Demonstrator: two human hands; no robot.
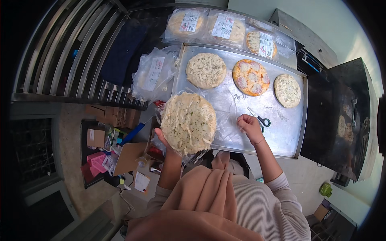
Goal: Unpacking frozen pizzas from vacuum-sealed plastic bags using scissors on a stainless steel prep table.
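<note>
A large cheese-topped pizza (188, 123), flecked with green herbs, rests on my left hand (163, 139). That hand supports it from below at the left edge, and most of its fingers are hidden. Clear plastic film (224, 125) spreads from under the pizza towards my right hand (251, 129), whose bent fingers pinch its edge. Just beyond the right hand, scissors (260, 119) with dark and green handles lie on a metal baking tray (283, 132). Along the tray's far side sit a pale pizza (206, 70), a pizza with pinkish slices (251, 77) and a smaller pale pizza (287, 90).
Labelled plastic-packed pizzas (227, 28) line the space behind the tray. Empty-looking plastic packaging (153, 73) lies at its left. A black oven-like cabinet (334, 117) stands at right, a slatted metal rack (72, 54) at left. An open cardboard box (129, 158) is below left.
</note>
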